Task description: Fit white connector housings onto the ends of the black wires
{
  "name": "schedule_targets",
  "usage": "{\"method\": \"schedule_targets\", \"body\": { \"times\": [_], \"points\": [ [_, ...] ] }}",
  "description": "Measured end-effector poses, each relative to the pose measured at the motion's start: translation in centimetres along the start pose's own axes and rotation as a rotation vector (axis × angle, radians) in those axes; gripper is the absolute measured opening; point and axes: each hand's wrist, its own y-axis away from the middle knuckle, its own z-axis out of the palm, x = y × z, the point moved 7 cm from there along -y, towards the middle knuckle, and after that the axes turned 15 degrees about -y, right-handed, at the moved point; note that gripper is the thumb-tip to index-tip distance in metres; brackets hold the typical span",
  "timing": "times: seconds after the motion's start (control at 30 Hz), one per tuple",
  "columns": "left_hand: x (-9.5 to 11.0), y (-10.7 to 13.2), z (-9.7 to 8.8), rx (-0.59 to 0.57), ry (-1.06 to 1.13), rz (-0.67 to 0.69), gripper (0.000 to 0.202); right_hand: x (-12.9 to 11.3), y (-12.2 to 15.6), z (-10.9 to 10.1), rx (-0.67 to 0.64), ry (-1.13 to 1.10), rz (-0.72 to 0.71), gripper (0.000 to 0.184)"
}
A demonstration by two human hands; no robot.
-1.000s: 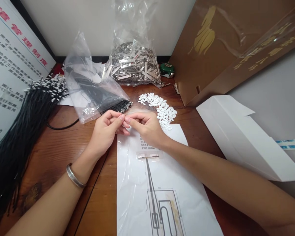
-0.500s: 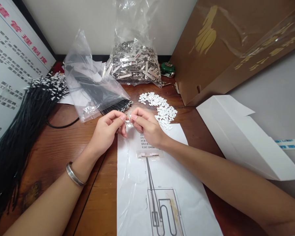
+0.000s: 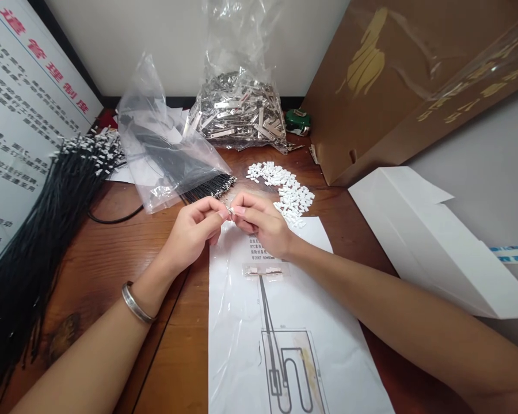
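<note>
My left hand (image 3: pixel 201 231) pinches a small silvery piece, likely a wire terminal (image 3: pixel 229 211), between thumb and forefinger. My right hand (image 3: pixel 263 225) meets it fingertip to fingertip, closed on a tiny white connector housing (image 3: pixel 233 210). Most of both pieces is hidden by the fingers. Just beyond the hands lies a bundle of black wires with silvery ends (image 3: pixel 213 187), partly inside a clear plastic bag (image 3: pixel 159 187). Loose white connector housings (image 3: pixel 296 195) are spread behind my right hand. Under the hands rests a printed drawing sheet (image 3: pixel 233 345).
At left hangs a thick bundle of black wires with white ends (image 3: pixel 34 230). A clear bag of metal strips (image 3: pixel 242 115) stands at the back beside a green tape measure (image 3: pixel 297 122). A brown box (image 3: pixel 328 132) and a folded white carton (image 3: pixel 418 230) stand on the right.
The view has shifted slightly, so everything sits a little further right. The fingertips remain together, and the silvery and white pieces between them show more clearly now.
</note>
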Motion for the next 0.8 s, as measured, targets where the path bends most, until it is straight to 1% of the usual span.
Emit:
{"method": "schedule_targets", "body": {
  "times": [0.17, 0.57, 0.8],
  "points": [
    [0.13, 0.04, 0.05, 0.01, 0.026, 0.002, 0.015, 0.05, -0.12, -0.38, 0.026, 0.002, 0.0, 0.02],
    [0.0, 0.08, 0.04, 0.014, -0.011, -0.001, 0.017, 0.04, -0.06, -0.23, 0.027, 0.006, 0.011, 0.023],
    [0.2, -0.05, 0.02, 0.031, 0.01, -0.005, 0.018, 0.14, -0.15, -0.39, 0.054, 0.024, 0.028, 0.025]
  ]
}}
